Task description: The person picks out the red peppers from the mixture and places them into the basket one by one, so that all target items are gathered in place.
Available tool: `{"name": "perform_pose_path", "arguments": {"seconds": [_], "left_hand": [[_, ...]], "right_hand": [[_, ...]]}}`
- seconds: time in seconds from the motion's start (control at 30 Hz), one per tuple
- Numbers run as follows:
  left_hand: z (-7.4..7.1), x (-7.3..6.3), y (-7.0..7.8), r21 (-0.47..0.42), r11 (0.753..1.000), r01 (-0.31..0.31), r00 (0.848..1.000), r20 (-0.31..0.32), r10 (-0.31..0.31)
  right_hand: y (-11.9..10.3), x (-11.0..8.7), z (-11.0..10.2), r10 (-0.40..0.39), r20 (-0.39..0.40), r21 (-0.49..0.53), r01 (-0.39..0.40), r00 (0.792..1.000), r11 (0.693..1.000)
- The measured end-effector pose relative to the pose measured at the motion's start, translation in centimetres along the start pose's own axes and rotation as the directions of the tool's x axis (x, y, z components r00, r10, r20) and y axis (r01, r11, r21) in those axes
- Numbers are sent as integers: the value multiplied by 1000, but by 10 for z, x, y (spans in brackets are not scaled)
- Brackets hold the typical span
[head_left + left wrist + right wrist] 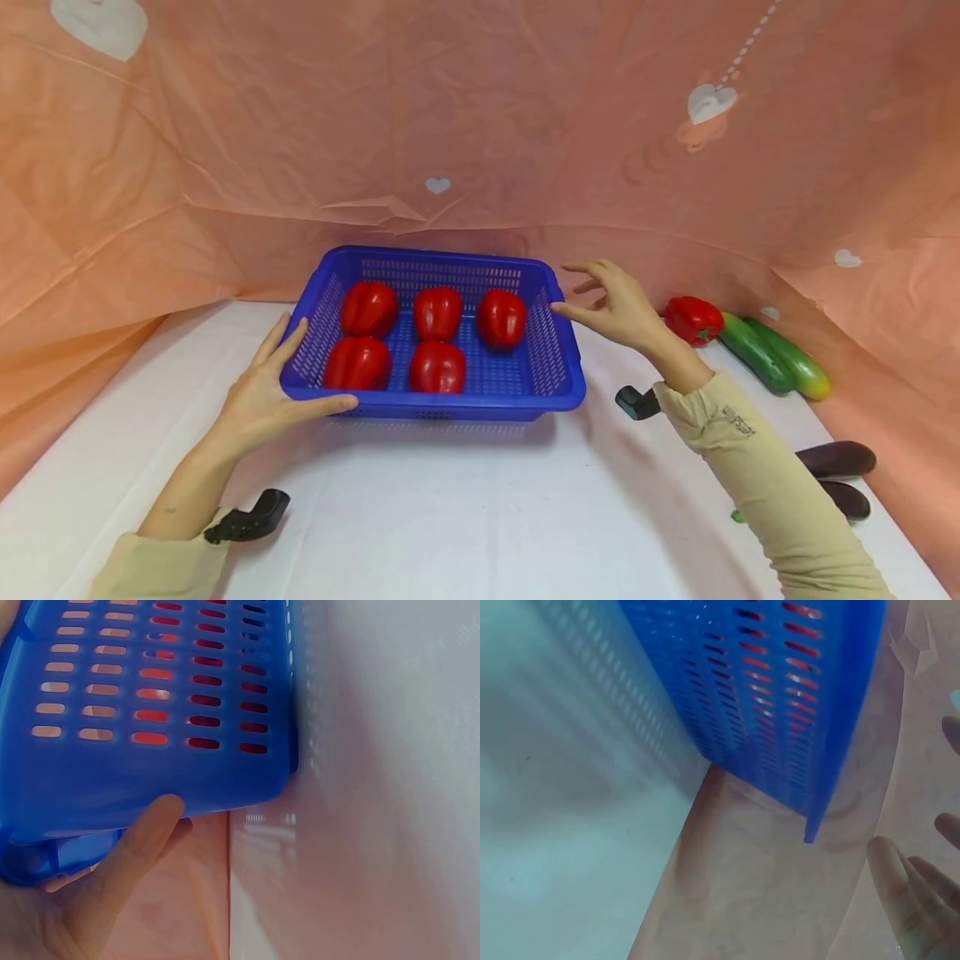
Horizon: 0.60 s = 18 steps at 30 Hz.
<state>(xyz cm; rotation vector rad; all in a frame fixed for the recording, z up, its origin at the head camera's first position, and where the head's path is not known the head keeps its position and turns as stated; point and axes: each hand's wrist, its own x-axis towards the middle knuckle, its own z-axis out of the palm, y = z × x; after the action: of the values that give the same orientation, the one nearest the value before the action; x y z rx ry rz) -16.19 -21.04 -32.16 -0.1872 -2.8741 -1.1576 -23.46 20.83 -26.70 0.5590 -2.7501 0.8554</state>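
A blue plastic basket (465,406) with slotted walls holds several red bell peppers (438,312) in two rows. My left hand (258,400) is at its near left corner, thumb stretched along the front and fingers spread by the left rim. In the left wrist view, the thumb (142,844) lies by the basket's wall (150,780); whether it presses is hard to tell. My right hand (615,304) hovers off the right rim, fingers loosely bent with nothing between them. The right wrist view shows a gap between its fingertips (885,855) and the basket (840,750).
To the right on the white tabletop (420,517) lie another red bell pepper (692,320) and two green cucumbers (757,354). Two dark eggplants (840,458) are partly behind my right sleeve (772,483). An orange sheet with hearts (480,125) hangs behind the basket.
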Motion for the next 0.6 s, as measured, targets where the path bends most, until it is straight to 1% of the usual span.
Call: {"name": "perform_pose_path", "arguments": {"seconds": [0.27, 0.43, 0.6], "left_hand": [[0, 0, 1, 3, 1000, 8, 1000, 11, -8], [0, 0, 0, -1, 1000, 8, 1000, 11, -8], [0, 0, 1, 6, 1000, 11, 1000, 12, -11]], "right_hand": [[11, -7, 0, 37, -59, 0, -37, 998, 999], [20, -13, 0, 101, -103, 24, -99, 990, 995], [31, -20, 0, 178, -139, 17, -178, 974, 984]]}}
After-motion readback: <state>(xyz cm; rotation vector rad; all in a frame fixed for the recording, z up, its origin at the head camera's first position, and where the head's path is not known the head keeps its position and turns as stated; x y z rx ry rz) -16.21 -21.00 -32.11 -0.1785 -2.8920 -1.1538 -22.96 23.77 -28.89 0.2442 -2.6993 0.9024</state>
